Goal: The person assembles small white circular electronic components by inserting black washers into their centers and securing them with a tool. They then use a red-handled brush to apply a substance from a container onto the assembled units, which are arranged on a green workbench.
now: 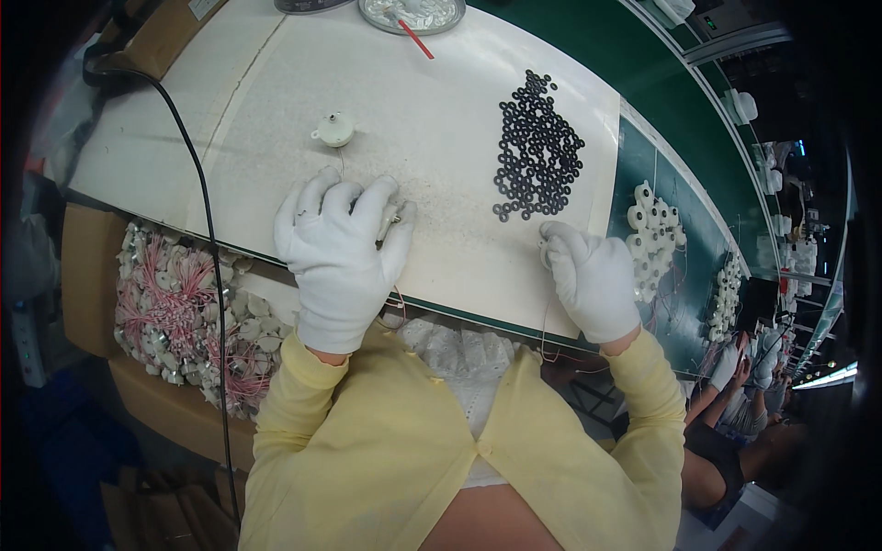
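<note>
Small white part (545, 253) sits at the fingertips of the right hand (593, 283), just above the near right of the white table (459, 271). That hand wears a white glove, its thumb and fingers drawn together to pinch the part, the other fingers curled; a thin wire hangs below, past the near edge. On the left, the gloved left hand (335, 243) is palm down over the table, fingers bent and a little apart, with a small greyish piece (387, 220) gripped between thumb and forefinger; the glove hides much of it.

Just beyond the left fingers lies a round white case (337, 129) with a short pin on top. To the far right of the hands, black rings (540, 151) lie in a loose flat patch. Right of them, on a green surface (680, 165), a cluster of white pieces (652, 241) with dark centres is gathered. At the far edge of the table stands a round dish (386, 26) with a red stick (418, 41) leaning out. At near left, a cardboard box (89, 275) holds many white and metal parts with pink wires (184, 285), and a black cable (204, 197) runs across it.
</note>
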The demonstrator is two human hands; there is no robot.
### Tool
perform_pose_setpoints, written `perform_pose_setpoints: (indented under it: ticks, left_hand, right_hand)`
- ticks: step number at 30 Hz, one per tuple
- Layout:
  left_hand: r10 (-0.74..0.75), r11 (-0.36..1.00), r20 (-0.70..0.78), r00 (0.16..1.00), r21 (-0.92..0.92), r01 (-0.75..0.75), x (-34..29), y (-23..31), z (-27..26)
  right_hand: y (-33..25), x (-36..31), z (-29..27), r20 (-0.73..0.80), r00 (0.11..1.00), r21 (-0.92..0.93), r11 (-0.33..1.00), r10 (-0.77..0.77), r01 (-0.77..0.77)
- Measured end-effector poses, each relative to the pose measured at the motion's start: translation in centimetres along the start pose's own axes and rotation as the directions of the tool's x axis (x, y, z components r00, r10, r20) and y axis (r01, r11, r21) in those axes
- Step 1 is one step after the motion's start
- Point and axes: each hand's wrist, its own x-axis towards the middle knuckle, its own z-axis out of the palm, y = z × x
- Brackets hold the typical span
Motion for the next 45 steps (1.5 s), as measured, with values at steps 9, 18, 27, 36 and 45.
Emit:
perform_pose_setpoints:
  ticks: [9, 18, 27, 36, 45]
  left_hand:
    - [-0.001, 0.999, 0.02, 1.0, -0.038, 0.002, 0.2, -0.1, -0.2]
    - [0.007, 0.999, 0.012, 1.0, -0.041, -0.006, 0.2, -0.2, -0.1]
    - [0.012, 0.999, -0.015, 1.0, -0.034, -0.013, 0.1, -0.4, 0.2]
    - [0.017, 0.999, -0.029, 0.999, -0.045, -0.018, 0.3, -0.4, 0.2]
    - [-0.009, 0.999, -0.001, 1.0, -0.051, 0.009, 0.3, -0.2, 0.0]
  right_hand:
    - [0.0, -0.4, 0.0, 0.047, 0.991, 0.112, 0.986, 0.122, -0.126]
    - [-0.6, 1.7, -0.6, 0.142, 0.938, 0.657, 0.679, 0.317, -0.328]
    - [-0.9, 2.2, -0.3, 0.167, 0.933, 0.604, 0.715, 0.319, -0.352]
    - [-0.6, 3.2, 1.1, -0.128, 0.992, 0.159, 0.987, -0.011, 0.032]
    - [-2.3, 1.2, -1.1, 0.039, 0.992, -0.206, 0.971, -0.119, 0.124]
